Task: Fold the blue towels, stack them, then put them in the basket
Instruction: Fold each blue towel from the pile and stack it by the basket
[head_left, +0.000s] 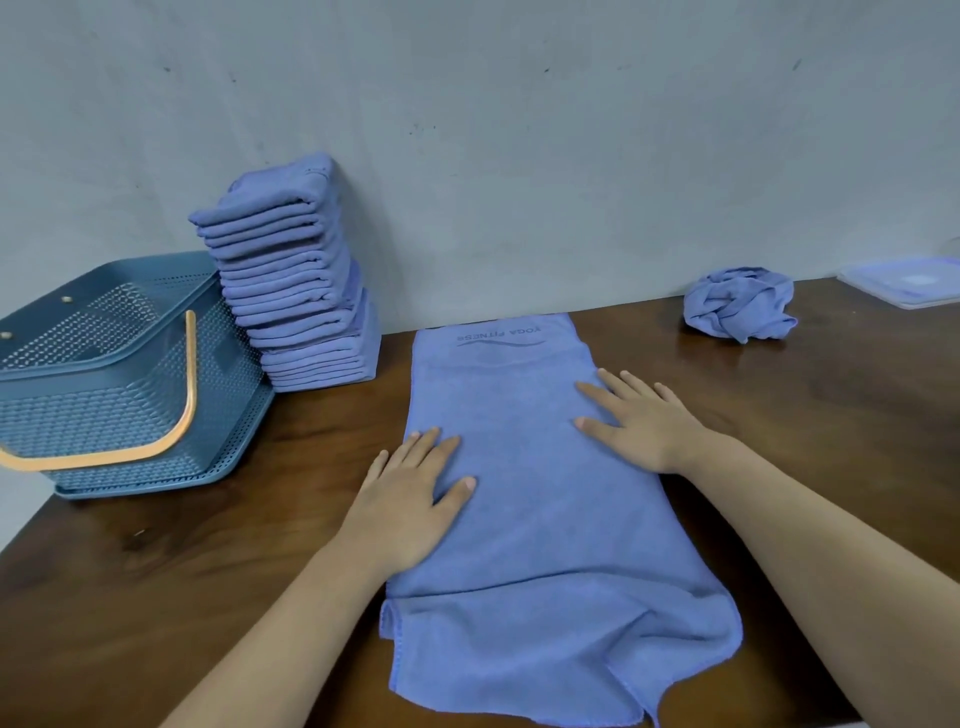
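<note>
Head view, the only one I've got: the spread towel (545, 493) lies lengthwise down the middle of the table (156, 597), printed end toward the wall, near end rumpled at the front edge. The left hand (410, 499) is flat on its left border, fingers straight, holding nothing. The right hand (639, 421) is flat further up on the right side, fingers spread wide, only pressing. Neither hand grips the cloth, so I read this as smoothing ahead of a fold.

Trouble spots now. That near end is wavy, with one corner curling at the edge. Fold it as it lies and I'd expect the creases to get locked in and the hems to miss each other. The cloth looks slick on polished wood, so a one-sided push could skew the whole strip.

Over left, the stack (296, 280) of folded towels is tall, stepped and leaning, its top against the wall. One more dropped on carelessly could tip it toward the basket (104, 374), which sits just beside it. A crumpled towel (737, 304) waits far right, well apart, near a clear lid (904, 283)
</note>
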